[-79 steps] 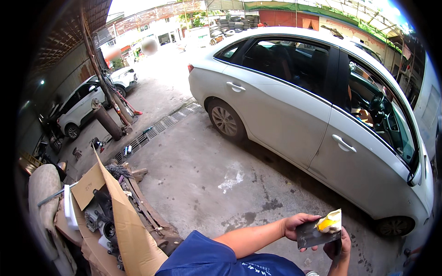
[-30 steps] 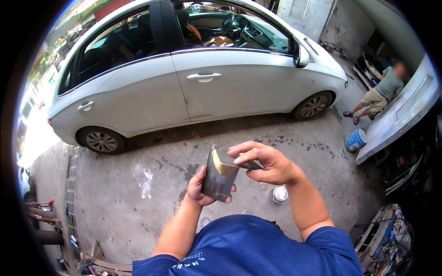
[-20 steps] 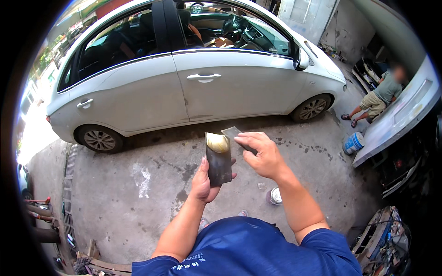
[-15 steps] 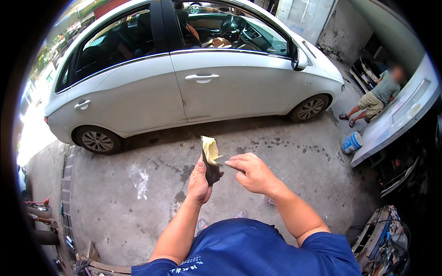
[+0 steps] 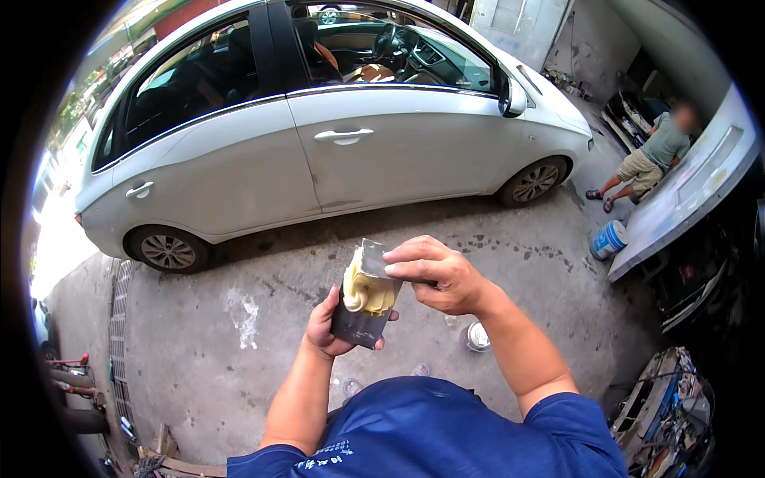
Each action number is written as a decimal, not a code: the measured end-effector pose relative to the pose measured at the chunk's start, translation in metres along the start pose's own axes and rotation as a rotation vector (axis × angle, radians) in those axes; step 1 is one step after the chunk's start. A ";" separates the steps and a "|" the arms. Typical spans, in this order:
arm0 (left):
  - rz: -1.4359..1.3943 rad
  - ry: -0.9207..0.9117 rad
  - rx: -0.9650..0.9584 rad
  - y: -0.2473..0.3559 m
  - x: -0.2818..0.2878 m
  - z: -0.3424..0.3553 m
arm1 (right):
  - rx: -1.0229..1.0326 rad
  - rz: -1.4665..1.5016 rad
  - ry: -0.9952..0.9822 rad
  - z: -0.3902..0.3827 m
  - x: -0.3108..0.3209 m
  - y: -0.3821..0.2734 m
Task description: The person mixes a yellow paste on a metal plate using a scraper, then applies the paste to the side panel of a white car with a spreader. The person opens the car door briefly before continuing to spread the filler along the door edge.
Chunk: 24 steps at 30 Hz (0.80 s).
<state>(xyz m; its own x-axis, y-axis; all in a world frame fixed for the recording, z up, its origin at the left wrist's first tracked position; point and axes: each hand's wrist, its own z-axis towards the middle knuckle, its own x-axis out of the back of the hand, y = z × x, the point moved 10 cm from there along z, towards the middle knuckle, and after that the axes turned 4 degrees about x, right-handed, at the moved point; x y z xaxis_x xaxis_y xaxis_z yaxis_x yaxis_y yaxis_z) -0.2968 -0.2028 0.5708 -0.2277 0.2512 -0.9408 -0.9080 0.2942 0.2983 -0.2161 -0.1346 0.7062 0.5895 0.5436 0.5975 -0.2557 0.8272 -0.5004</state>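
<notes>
Pinching a thin scraper (image 5: 373, 256), right hand (image 5: 448, 279) is nearly closed; left hand (image 5: 327, 325) curls round the dark plate (image 5: 358, 327). Tilt too far and that yellowish putty (image 5: 368, 295) could slop off.

Shows a dark rectangular plate (image 5: 360, 327), tilted; carries thick, curled yellowish paste (image 5: 367, 295) across the plate's middle; has a grey scraper (image 5: 372, 258) angled over the plate's top.

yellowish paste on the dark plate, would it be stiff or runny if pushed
The yellowish paste would probably smear rather than roll, since it lies in soft-looking folds. It seems thick rather than runny, as its curl bulges with no visible drips. It likely clings, being heaped on the dark plate in the left hand.
</notes>
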 end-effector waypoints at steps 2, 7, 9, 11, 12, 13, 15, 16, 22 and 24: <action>0.001 0.001 0.018 -0.002 -0.001 0.000 | -0.031 0.006 0.023 -0.008 0.002 0.019; 0.124 0.063 -0.196 0.024 -0.010 0.004 | -0.537 0.498 0.304 -0.073 0.010 0.080; 0.284 0.176 -0.310 0.040 -0.008 0.006 | -0.699 0.934 0.446 -0.094 -0.006 0.084; 0.348 0.232 -0.353 0.041 -0.001 0.007 | -0.882 0.968 0.314 -0.107 -0.046 0.081; 0.375 0.257 -0.366 0.038 0.001 0.011 | -0.935 0.921 0.230 -0.105 -0.058 0.079; 0.403 0.236 -0.400 0.036 -0.010 0.015 | -0.907 0.935 0.242 -0.102 -0.060 0.085; 0.542 0.227 -0.314 0.026 -0.005 0.020 | -0.865 0.931 0.285 -0.085 -0.043 0.091; 0.603 0.205 -0.244 0.022 -0.002 0.020 | -0.825 0.912 0.271 -0.072 -0.030 0.091; 0.383 0.228 0.021 0.016 0.004 0.007 | -0.191 0.008 -0.052 0.000 0.033 -0.002; 0.045 0.104 0.057 0.004 0.003 0.002 | 0.076 -0.001 -0.110 0.006 0.022 -0.040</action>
<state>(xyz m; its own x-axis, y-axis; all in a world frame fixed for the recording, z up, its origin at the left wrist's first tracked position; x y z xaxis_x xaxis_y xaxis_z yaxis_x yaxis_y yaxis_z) -0.2998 -0.1987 0.5693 -0.3054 0.1691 -0.9371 -0.8755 0.3373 0.3461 -0.1968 -0.1552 0.7432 0.5035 0.5513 0.6652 -0.3150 0.8341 -0.4528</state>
